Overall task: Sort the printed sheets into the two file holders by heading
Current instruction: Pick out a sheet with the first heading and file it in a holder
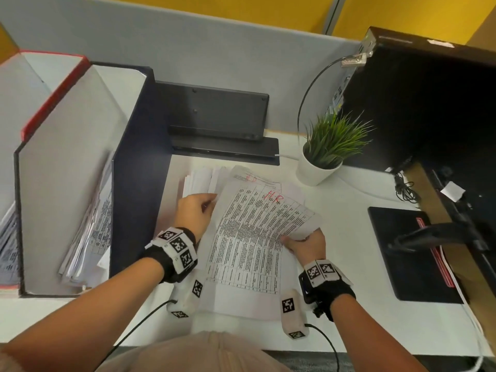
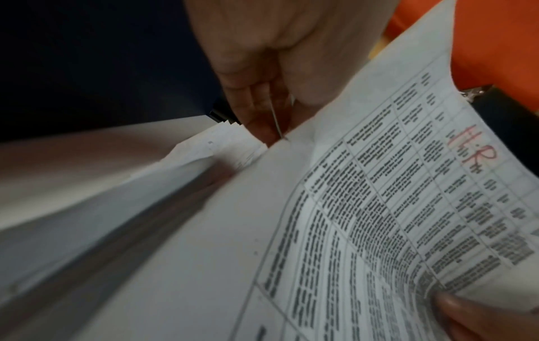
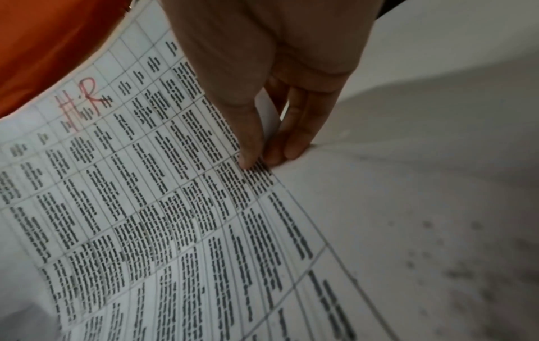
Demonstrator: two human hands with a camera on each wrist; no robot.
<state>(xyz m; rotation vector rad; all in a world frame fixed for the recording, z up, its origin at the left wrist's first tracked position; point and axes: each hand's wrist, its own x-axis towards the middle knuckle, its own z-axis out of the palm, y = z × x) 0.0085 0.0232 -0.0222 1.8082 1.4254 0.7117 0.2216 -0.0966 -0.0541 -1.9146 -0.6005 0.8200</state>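
While the right hand (image 1: 306, 241) pinches the right edge of a printed sheet (image 1: 252, 232) marked "HR" in red, the left hand (image 1: 194, 210) pinches its left edge; it curves above the stack (image 1: 204, 178) on the desk (image 1: 349, 304), beside two file holders (image 1: 72, 162).

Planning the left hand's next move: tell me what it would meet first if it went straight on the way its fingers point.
Probably the fanned stack of white sheets just beyond the left hand; depth is unclear.
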